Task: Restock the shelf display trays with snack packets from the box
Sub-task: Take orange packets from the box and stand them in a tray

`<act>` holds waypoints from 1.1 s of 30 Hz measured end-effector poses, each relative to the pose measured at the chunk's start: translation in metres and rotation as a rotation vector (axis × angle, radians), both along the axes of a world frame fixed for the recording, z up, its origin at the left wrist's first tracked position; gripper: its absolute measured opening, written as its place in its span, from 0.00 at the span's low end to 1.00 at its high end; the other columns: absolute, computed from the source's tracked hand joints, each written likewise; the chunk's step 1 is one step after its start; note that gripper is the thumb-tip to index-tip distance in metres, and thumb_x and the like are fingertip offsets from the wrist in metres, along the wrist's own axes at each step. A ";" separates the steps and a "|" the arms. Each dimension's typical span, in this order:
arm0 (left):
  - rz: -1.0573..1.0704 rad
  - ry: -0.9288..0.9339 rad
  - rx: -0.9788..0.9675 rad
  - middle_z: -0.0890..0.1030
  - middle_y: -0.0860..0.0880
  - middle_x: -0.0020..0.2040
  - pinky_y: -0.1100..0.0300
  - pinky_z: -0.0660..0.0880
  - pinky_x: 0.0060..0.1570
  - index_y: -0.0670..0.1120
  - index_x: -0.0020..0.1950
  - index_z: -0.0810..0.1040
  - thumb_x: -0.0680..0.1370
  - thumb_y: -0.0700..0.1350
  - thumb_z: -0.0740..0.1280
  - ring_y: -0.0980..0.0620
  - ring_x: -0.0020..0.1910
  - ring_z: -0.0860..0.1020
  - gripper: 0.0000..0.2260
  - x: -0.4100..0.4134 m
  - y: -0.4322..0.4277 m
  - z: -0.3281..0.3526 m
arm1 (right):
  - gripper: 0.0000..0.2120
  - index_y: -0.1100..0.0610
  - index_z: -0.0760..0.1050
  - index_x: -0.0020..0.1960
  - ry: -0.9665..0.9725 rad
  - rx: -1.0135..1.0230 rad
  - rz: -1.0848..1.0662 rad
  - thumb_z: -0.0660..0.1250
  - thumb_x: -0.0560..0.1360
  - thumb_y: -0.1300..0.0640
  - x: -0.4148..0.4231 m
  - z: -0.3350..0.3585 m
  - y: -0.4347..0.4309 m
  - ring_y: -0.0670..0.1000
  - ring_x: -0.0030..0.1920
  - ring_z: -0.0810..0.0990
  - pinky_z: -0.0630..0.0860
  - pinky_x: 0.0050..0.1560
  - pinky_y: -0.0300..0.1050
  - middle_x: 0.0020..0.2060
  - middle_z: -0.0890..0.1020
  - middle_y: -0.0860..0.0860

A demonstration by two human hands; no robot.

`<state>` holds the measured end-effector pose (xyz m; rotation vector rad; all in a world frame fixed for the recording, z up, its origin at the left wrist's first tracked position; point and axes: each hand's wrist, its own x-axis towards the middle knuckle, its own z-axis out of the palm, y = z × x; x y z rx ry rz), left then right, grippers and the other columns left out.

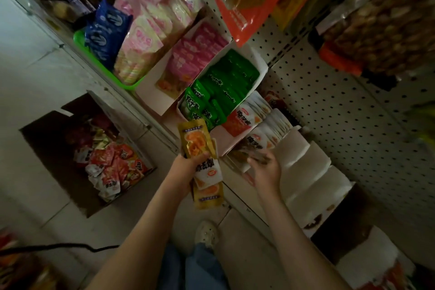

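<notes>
Snack packets (pixel 110 165) lie heaped loose in the open cardboard box (pixel 47 148) on the floor at the left. They are glossy foil-and-plastic pouches, red, white and orange, and crumpled against one another.

Just right of the box, the left hand (pixel 188 167) is clamped round a fanned bundle of flat pouches, with a yellow pouch (pixel 194 141) on top and a white pouch (pixel 209 169) under it. They look slick and likely to slide, so it would be best to keep the thumb pressed across the stack and feed them out one at a time, faces turned the same way.

Above, a white card tray (pixel 261 73) holds green pouches packed upright in rows. Next to it, white-and-orange pouches (pixel 244 120) stand in their own card tray (pixel 226 143).

The right hand (pixel 266 169) reaches to the front of that tray. It is blurred, and I cannot tell whether its fingers hold anything. Each pouch should be slid in on edge behind its own kind.

Farther right, stepped white card trays (pixel 306 162) stand before the perforated metal back panel (pixel 329 101).
</notes>
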<state>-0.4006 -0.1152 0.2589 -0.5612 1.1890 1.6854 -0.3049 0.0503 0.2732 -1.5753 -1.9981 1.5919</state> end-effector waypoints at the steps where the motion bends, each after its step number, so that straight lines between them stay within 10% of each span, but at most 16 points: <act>1: 0.009 -0.002 0.025 0.82 0.40 0.56 0.39 0.77 0.54 0.45 0.64 0.76 0.74 0.39 0.71 0.37 0.53 0.81 0.19 0.003 0.002 0.002 | 0.14 0.48 0.76 0.42 -0.030 0.002 0.005 0.69 0.72 0.68 0.003 -0.004 -0.002 0.55 0.50 0.80 0.79 0.51 0.59 0.48 0.81 0.53; 6: 0.051 0.005 0.043 0.83 0.43 0.55 0.46 0.79 0.50 0.46 0.62 0.78 0.76 0.37 0.68 0.41 0.52 0.82 0.15 0.016 0.014 0.005 | 0.13 0.49 0.76 0.41 -0.093 0.030 0.033 0.68 0.73 0.67 0.003 -0.015 -0.009 0.54 0.46 0.81 0.80 0.48 0.60 0.43 0.81 0.52; 11: 0.026 -0.014 -0.017 0.83 0.42 0.54 0.43 0.79 0.52 0.45 0.63 0.78 0.76 0.38 0.68 0.39 0.53 0.81 0.16 0.030 0.017 -0.002 | 0.19 0.60 0.72 0.65 -0.080 0.141 -0.129 0.68 0.75 0.65 -0.012 -0.009 0.004 0.50 0.55 0.76 0.72 0.53 0.43 0.55 0.79 0.53; 24: -0.084 -0.039 -0.084 0.83 0.39 0.51 0.38 0.77 0.54 0.42 0.61 0.77 0.75 0.38 0.70 0.37 0.50 0.82 0.15 0.038 0.023 0.006 | 0.26 0.57 0.67 0.67 -0.348 0.841 0.233 0.68 0.70 0.67 -0.007 0.008 -0.005 0.60 0.65 0.67 0.66 0.59 0.56 0.65 0.69 0.60; 28: -0.033 -0.100 -0.043 0.84 0.40 0.48 0.45 0.79 0.48 0.41 0.56 0.77 0.76 0.36 0.68 0.40 0.46 0.83 0.10 0.031 0.027 0.017 | 0.22 0.50 0.67 0.67 -0.127 0.292 0.638 0.69 0.74 0.53 -0.009 0.033 -0.015 0.50 0.61 0.69 0.72 0.59 0.48 0.60 0.70 0.50; 33: 0.024 -0.163 0.130 0.82 0.40 0.57 0.47 0.78 0.50 0.42 0.64 0.77 0.79 0.47 0.64 0.41 0.53 0.82 0.16 0.024 0.024 0.028 | 0.30 0.44 0.64 0.64 -0.233 -0.270 0.523 0.75 0.68 0.46 0.003 0.036 -0.030 0.47 0.51 0.80 0.79 0.46 0.45 0.53 0.79 0.45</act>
